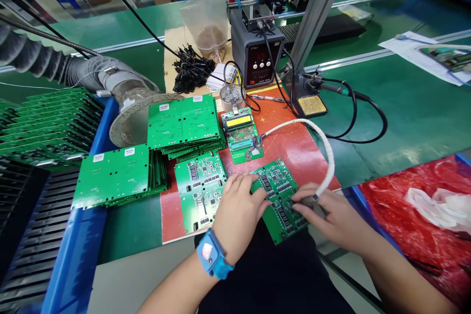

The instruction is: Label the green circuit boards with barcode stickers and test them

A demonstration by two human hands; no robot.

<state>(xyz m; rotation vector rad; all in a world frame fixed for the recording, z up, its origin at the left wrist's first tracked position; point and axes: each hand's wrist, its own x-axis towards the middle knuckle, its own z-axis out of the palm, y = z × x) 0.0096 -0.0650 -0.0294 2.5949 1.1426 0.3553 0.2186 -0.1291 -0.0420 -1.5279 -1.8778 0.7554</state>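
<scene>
My left hand (239, 208), with a blue wrist strap (212, 254), grips the left edge of a green circuit board (275, 228) at the table's front edge. Digit displays and small chips cover the board's upper face. My right hand (331, 213) pinches the end of a white-wrapped cable (329, 157) against the board's right side; the fingers hide the cable's tip. That cable runs back to a small programmer board (239, 144) with a yellow screen. Left of my left hand, a second circuit board (184, 206) lies face up on the red mat (287, 132).
Stacked circuit boards (180, 122) stand at the left, beside a blue bin (83, 235) with more boards and a fume hose (128, 93). Behind are a soldering station (253, 54), a soldering iron (331, 87) and black cables (191, 68). Red plastic (401, 206) lies at the right.
</scene>
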